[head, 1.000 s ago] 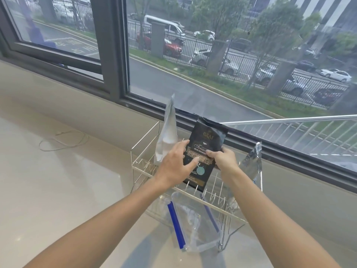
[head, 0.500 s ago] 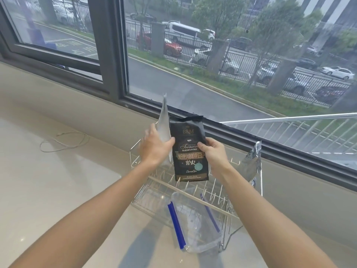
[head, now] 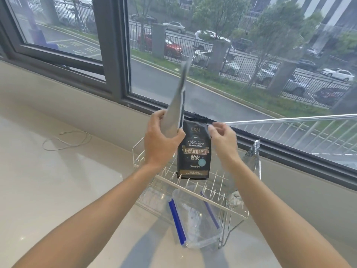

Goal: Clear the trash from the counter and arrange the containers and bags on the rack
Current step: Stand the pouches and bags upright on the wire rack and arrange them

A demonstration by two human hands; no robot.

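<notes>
At frame centre I have the black bag point(head: 194, 151) upright, its base among the tines of the rack point(head: 204, 198), label facing the camera. My right hand point(head: 224, 140) pinches the bag's top right corner between thumb and fingertips. My left hand point(head: 160, 140) is clenched around the lower end of a silver pouch point(head: 176, 107), which stands nearly edge-on and rises toward upper centre, just left of the black bag and touching its top left corner. A second silver pouch point(head: 251, 157) leans at the rack's right end, partly hidden behind my right forearm. Under the rack's near rail, at lower centre, a clear container point(head: 195, 217) with blue side clips lies tilted, its near end projecting past the rail toward the camera. The rack sits on the pale counter point(head: 58, 190), close to the window sill. At left of frame a thin white cable point(head: 65, 140) lies looped on the counter, well apart from the rack.
</notes>
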